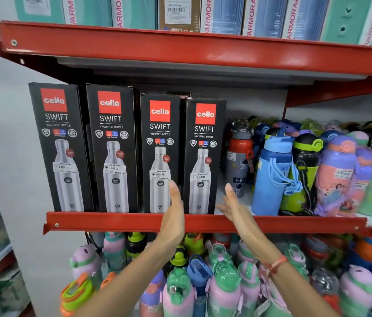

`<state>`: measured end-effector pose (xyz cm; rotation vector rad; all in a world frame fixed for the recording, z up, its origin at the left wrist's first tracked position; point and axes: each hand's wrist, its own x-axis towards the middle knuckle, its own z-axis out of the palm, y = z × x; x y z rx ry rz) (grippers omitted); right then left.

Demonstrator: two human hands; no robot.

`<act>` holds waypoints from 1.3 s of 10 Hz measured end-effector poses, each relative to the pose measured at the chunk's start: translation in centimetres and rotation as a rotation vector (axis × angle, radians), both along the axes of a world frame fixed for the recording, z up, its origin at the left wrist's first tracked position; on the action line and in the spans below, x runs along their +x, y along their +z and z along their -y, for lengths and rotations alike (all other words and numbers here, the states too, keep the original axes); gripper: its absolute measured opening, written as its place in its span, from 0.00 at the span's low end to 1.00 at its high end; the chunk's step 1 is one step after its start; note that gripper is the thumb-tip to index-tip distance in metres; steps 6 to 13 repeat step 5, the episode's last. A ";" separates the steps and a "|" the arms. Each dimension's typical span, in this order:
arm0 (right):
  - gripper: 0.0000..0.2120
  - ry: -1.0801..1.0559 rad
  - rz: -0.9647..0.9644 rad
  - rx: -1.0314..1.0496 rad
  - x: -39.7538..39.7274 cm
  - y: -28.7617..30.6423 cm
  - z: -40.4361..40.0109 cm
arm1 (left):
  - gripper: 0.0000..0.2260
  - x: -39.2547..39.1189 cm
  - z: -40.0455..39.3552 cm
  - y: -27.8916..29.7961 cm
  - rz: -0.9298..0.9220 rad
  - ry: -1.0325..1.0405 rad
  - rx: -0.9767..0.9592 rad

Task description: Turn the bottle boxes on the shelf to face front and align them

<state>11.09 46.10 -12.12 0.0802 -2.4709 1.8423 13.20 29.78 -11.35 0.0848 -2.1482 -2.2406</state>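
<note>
Several black Cello Swift bottle boxes stand upright in a row on the red shelf [203, 221], all with their fronts facing me. The rightmost box [203, 154] sits between my two hands. My left hand [174, 209] is flat and open, in the gap at that box's lower left, next to the neighbouring box [159, 154]. My right hand [232, 202] is open at its lower right corner, fingers spread, close to or just touching the side. Two taller boxes [60, 147] [112, 149] stand further left.
Loose plastic bottles crowd the shelf right of the boxes, a grey-red one [238, 165] and a blue one [272, 177] nearest. More bottles [203, 282] fill the level below. Teal boxes [226, 12] line the shelf above. A wall bounds the left.
</note>
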 end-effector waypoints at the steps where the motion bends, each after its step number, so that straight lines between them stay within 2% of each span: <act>1: 0.56 -0.008 0.000 -0.044 0.9 -0.3 -0.2 | 0.61 1.2 0.9 -0.2 -0.012 -0.055 0.048; 3: 0.57 0.000 0.021 0.011 1.9 0.8 0.3 | 0.56 1.6 1.6 0.4 -0.028 -0.145 0.018; 4: 0.52 -0.017 0.010 0.084 2.3 1.5 0.3 | 0.54 1.9 1.9 0.9 -0.035 -0.191 -0.035; 5: 0.43 -0.134 -0.240 0.169 2.8 3.3 1.1 | 0.51 2.5 3.0 2.5 -0.163 -0.142 -0.011; 13: 0.43 -0.134 -0.240 0.169 2.8 3.3 1.1 | 0.51 2.5 3.0 2.5 -0.163 -0.142 -0.011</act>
